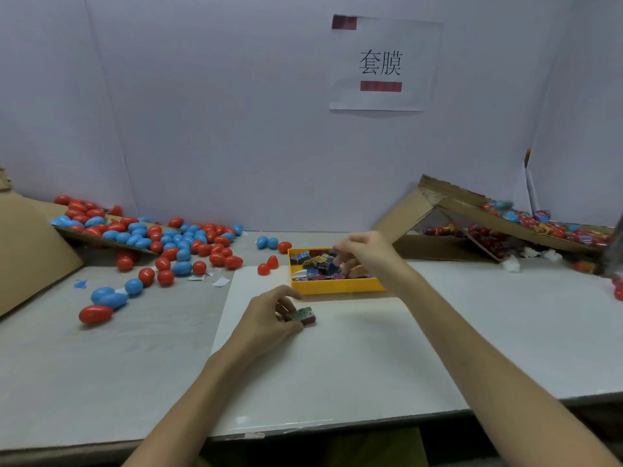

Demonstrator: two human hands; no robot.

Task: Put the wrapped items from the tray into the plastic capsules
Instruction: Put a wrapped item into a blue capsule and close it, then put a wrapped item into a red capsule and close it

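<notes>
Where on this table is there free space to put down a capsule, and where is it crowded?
Free: the white sheet between the left hand, which grips a wrapped item, and the near edge; the table right of the yellow tray. Crowded: the left rear, where red and blue capsules lie scattered.

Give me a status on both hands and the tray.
Left hand grips wrapped item. Right hand over yellow tray, blurred, grip unclear. Capsules heaped left, none in hand. Nothing blocking.
</notes>
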